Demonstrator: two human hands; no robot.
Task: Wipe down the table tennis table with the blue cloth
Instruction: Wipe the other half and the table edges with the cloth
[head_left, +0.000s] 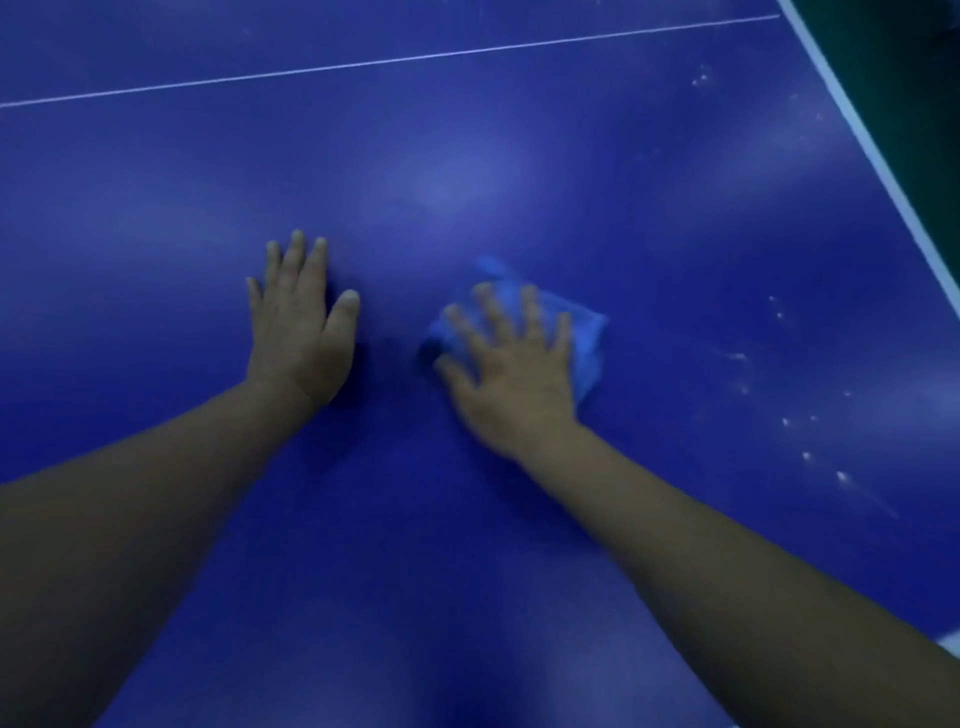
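Observation:
The dark blue table tennis table (519, 130) fills the view. A crumpled light blue cloth (584, 338) lies on it right of centre. My right hand (511, 364) presses flat on the cloth with fingers spread, covering most of it; the cloth shows past the fingertips and on the right side. My left hand (298, 322) rests flat on the bare table surface to the left of the cloth, fingers straight and close together, holding nothing. The picture is slightly blurred around the right hand.
A thin white centre line (389, 61) crosses the table at the top. The table's white edge line (883, 161) runs down the right side, with dark green floor beyond. Small white specks (800, 431) are scattered on the surface right of the cloth.

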